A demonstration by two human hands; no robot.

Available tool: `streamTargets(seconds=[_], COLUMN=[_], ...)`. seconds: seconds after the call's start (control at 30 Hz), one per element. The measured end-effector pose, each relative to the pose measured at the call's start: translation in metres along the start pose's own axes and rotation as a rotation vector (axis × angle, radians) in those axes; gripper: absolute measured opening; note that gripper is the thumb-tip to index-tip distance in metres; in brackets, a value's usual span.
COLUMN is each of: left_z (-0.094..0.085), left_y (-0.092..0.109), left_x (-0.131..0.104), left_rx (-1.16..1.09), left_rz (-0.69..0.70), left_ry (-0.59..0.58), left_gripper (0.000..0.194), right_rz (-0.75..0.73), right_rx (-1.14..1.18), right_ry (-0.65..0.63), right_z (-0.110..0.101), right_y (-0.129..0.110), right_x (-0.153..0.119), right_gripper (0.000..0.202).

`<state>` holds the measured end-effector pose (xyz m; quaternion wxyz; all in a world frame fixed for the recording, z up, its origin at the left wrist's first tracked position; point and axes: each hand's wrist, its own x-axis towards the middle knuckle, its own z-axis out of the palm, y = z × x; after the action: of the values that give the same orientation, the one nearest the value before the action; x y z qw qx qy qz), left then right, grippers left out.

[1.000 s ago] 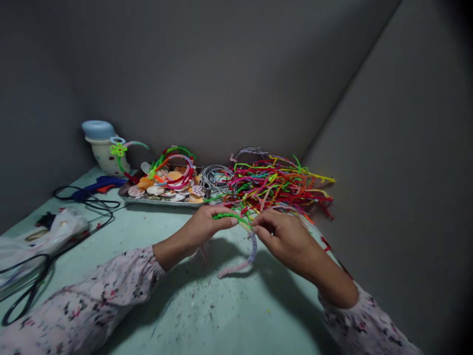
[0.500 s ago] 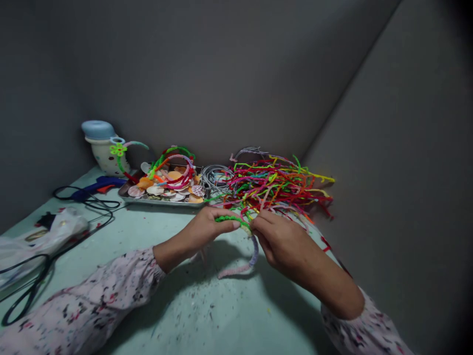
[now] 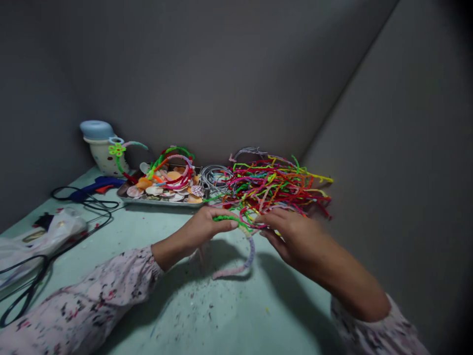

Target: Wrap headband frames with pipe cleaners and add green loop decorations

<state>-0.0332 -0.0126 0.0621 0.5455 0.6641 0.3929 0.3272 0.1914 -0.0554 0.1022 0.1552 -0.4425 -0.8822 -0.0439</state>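
Over the worktop (image 3: 236, 315), the left hand (image 3: 199, 229) pinches a band (image 3: 252, 252), seemingly wrapped but unfinished; right hand (image 3: 297, 239) slightly parted, grip unclear.

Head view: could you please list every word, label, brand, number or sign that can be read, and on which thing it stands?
No readable text anywhere.
Blue-lidded container: coloured spots, no lettering visible.
Plastic bag: too blurred to tell if anything is printed.
Fuzzy strip in the left hand: no writing visible.
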Motion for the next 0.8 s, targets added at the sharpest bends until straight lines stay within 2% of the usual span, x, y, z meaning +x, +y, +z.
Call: streamTargets(seconds=[0.17, 0.3, 0.57, 0.8], left_z=[0.0, 0.001, 0.001, 0.001], left_y=[0.001, 0.001, 0.001, -0.001], left_x=[-0.001, -0.002, -0.002, 0.0], left_rx=[-0.072, -0.141, -0.153, -0.061], left_rz=[-0.005, 0.006, 0.023, 0.03], left_ry=[0.024, 0.019, 0.032, 0.069], left_gripper=[0.025, 0.026, 0.027, 0.029], right_rz=[0.035, 0.096, 0.076, 0.092], right_rx=[0.306, 0.41, 0.363, 0.268], right_ry=[0.003, 0.005, 0.095, 0.114], right_z=[-0.004, 0.005, 0.016, 0.022], right_y=[0.003, -0.004, -0.009, -0.011], right_x=[0.002, 0.011, 0.013, 0.011], right_gripper=[0.022, 0.015, 0.003, 0.009])
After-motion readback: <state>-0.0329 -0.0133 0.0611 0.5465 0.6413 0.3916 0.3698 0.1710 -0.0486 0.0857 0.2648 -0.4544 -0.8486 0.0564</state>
